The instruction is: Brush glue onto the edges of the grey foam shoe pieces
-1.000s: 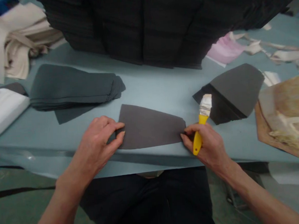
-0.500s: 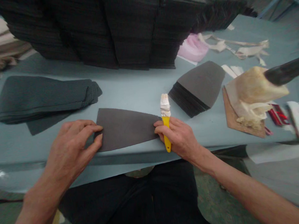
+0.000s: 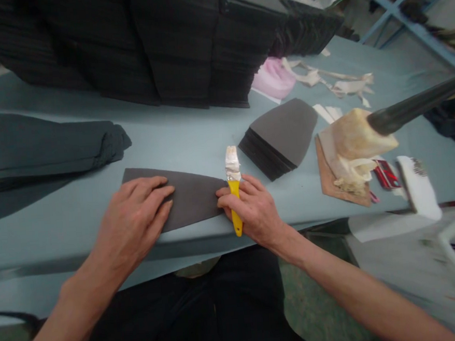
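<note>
A dark grey tapered sheet [image 3: 192,196] lies flat near the table's front edge. My left hand [image 3: 139,210] rests on its wide end, fingers stretched out over the surface. At the narrow end, my right hand [image 3: 253,210] has its fingertips on the sheet. It also grips a paintbrush [image 3: 234,191] with a yellow handle, whose whitish bristles point away from me. Beyond the right hand sits a stack of similar grey pieces [image 3: 281,135]. On the left lies a pile of dark green-grey fabric pieces [image 3: 46,144].
Tall black stacks [image 3: 180,49] stand along the back. To the right, a yellowish glue-crusted container [image 3: 361,132] with a dark handle stands on a brown board [image 3: 329,179]. Pink material [image 3: 275,77], pale scraps [image 3: 346,84] and a red item [image 3: 386,174] lie around it.
My left hand has slid right from the sheet's wide edge onto its surface, and its fingers have flattened. My right hand still holds the paintbrush at the narrow end. The view has shifted right.
</note>
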`<state>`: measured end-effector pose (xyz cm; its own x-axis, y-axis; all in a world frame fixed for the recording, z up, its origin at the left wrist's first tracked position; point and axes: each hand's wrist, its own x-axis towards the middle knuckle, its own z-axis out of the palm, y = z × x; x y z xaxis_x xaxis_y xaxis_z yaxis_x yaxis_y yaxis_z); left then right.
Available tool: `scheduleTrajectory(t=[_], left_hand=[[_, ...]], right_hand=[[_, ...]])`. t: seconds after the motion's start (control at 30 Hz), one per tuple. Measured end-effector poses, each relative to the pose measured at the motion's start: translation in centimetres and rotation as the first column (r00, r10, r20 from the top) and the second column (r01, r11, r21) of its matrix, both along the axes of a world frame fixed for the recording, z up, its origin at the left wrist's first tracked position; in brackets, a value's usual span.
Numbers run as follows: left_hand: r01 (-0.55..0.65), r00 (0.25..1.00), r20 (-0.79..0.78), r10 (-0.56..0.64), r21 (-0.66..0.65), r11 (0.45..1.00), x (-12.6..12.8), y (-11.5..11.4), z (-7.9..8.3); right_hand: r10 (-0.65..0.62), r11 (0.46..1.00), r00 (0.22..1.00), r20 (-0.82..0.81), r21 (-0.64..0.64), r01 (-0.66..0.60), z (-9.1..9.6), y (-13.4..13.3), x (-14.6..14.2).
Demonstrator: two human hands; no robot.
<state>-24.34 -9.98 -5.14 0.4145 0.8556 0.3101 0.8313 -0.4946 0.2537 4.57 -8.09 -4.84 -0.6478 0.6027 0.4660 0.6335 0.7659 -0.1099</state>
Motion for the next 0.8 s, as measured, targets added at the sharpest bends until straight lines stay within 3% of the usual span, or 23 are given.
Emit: scheduleTrajectory(t=[0.13, 0.33, 0.5, 0.63, 0.8], left_hand=[[-0.030, 0.999, -0.035, 0.029, -0.010, 1.000, -0.1, 0.0, -0.4], [-0.070, 0.996, -0.052, 0.069, -0.007, 0.998, 0.1, -0.2, -0.3], [-0.052, 0.998, -0.033, 0.053, 0.032, 0.998, -0.1, -0.1, -1.0], [0.001, 1.000, -0.002, -0.001, 0.091, 0.996, -0.5, 0.2, -1.7], [-0.014, 0.999, -0.036, 0.016, 0.053, 0.998, -0.5, 0.5, -1.6]], right_hand=[[0.010, 1.000, 1.000, 0.000, 0.008, -0.010, 0.0, -0.2, 0.2], [-0.023, 1.000, 0.991, -0.133, 0.001, 0.024, 1.5, -0.3, -1.0], [-0.013, 0.987, 0.985, -0.170, -0.159, -0.014, 2.4, -0.6, -6.4], [-0.077, 0.938, 0.988, -0.135, -0.346, 0.026, 1.7, -0.4, -10.5], [-0.186, 0.896, 0.978, -0.095, -0.426, 0.129, 0.2, -0.3, -10.8]])
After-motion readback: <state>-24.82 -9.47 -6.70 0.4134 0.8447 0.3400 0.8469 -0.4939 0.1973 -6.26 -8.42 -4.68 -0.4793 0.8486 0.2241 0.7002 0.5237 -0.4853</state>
